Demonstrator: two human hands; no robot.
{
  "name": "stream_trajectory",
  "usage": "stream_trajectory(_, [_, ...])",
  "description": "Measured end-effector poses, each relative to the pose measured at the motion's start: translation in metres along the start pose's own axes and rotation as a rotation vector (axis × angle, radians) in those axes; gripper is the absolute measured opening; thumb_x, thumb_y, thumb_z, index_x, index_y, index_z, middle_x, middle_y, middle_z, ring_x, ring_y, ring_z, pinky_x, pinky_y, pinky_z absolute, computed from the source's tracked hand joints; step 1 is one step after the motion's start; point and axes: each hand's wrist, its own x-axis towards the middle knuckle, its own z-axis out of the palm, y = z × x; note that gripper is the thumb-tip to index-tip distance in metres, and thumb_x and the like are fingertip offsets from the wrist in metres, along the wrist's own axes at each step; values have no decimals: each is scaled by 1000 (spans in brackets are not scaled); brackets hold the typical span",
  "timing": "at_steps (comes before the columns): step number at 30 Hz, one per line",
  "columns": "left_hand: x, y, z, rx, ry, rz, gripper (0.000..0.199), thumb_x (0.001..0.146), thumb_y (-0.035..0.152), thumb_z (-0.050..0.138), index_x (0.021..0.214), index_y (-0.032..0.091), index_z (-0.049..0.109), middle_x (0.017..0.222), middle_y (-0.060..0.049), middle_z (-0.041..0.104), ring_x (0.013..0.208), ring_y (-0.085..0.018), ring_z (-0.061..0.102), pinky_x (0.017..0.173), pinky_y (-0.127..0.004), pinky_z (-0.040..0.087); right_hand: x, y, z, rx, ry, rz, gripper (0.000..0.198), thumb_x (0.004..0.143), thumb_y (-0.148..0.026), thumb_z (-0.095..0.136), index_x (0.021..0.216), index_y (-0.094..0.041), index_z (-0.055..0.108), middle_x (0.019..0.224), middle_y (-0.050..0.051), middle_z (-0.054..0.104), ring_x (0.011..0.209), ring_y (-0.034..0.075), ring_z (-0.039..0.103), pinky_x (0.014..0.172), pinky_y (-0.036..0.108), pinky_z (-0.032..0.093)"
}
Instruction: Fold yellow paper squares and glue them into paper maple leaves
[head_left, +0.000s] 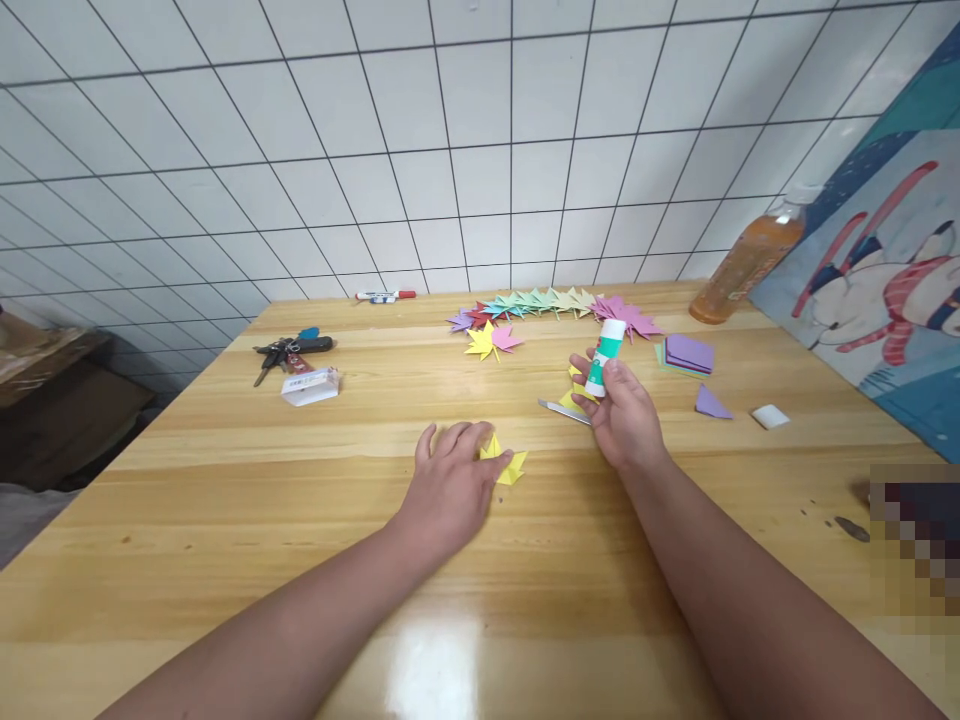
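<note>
While the left hand (450, 490) holds the yellow folded paper (514, 468) against the worktop (225, 500), the right hand (634, 415) grips a glue stick (606, 358) farther back and to that paper's right, its long axis near upright, white end up.

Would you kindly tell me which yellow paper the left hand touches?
The nearest yellow piece, partly under the left hand; the others are farther back, one beside the pink leaf, one by the right hand.
</note>
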Motion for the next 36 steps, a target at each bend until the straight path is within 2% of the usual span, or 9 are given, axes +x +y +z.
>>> stream_trajectory(4, [4, -9, -2, -12, 13, -38, 31, 83, 28, 50, 108, 40, 61, 128, -1, 49, 118, -26, 40, 102, -54, 16, 11, -1, -11, -147, 120, -132, 33, 70, -42, 65, 99, -24, 62, 94, -1, 64, 76, 10, 56, 64, 21, 47])
stream_trajectory(9, [12, -20, -4, 2, 77, -154, 37, 81, 34, 51, 118, 33, 54, 124, -5, 51, 117, -26, 41, 102, -50, 18, 33, -17, -49, -709, 446, -416, 38, 71, -40, 63, 104, -21, 63, 93, 2, 63, 77, 14, 54, 74, 30, 43])
stream_trajectory(15, [15, -23, -6, -22, 132, -200, 31, 79, 29, 53, 110, 26, 56, 114, -5, 57, 109, -24, 46, 97, -44, 26, 39, -29, -79, -1315, 609, -127, 35, 73, -43, 57, 102, -24, 57, 94, 5, 66, 90, 25, 55, 81, 43, 38])
stream_trajectory(19, [14, -24, -15, -14, 146, -190, 24, 79, 29, 52, 101, 24, 59, 106, -4, 61, 103, -23, 50, 94, -42, 30, 38, -29, -78, -1475, 582, 11, 37, 76, -43, 52, 109, -25, 52, 101, 8, 64, 99, 31, 52, 84, 50, 34])
stream_trajectory(22, [6, -18, -23, 56, 61, -67, 21, 85, 24, 44, 90, 24, 64, 96, -3, 65, 94, -21, 55, 96, -42, 29, 37, -27, -76, -1508, 573, 17, 37, 77, -41, 50, 110, -24, 52, 102, 10, 63, 101, 33, 50, 84, 52, 34])
stream_trajectory(25, [-5, -8, -21, 172, 17, 14, 28, 87, 21, 40, 104, 20, 63, 106, -7, 63, 105, -23, 52, 93, -39, 34, 33, -26, -70, -1474, 611, -147, 51, 70, -35, 57, 119, -21, 47, 114, 13, 57, 106, 33, 47, 86, 50, 34])
stream_trajectory(28, [-14, -2, -11, 241, -34, 9, 36, 87, 20, 38, 120, 16, 54, 122, -10, 56, 114, -24, 47, 96, -39, 33, 23, -28, -56, -1411, 693, -549, 62, 68, -25, 57, 126, -16, 39, 125, 15, 47, 113, 30, 41, 92, 45, 32])
stream_trajectory(31, [-15, -3, -3, 242, -63, -30, 38, 89, 23, 35, 122, 15, 52, 127, -10, 52, 119, -24, 43, 98, -39, 31, 11, -30, -39, -1351, 518, -806, 45, 73, -17, 47, 119, -16, 46, 112, 11, 55, 104, 25, 47, 93, 40, 32])
stream_trajectory(36, [-7, -11, -6, 200, -46, -75, 37, 90, 29, 36, 120, 16, 53, 113, -12, 58, 108, -25, 48, 96, -41, 31, -1, -23, -19, -1377, -38, -786, 23, 79, -18, 45, 96, -21, 60, 94, 5, 63, 91, 21, 53, 85, 35, 37])
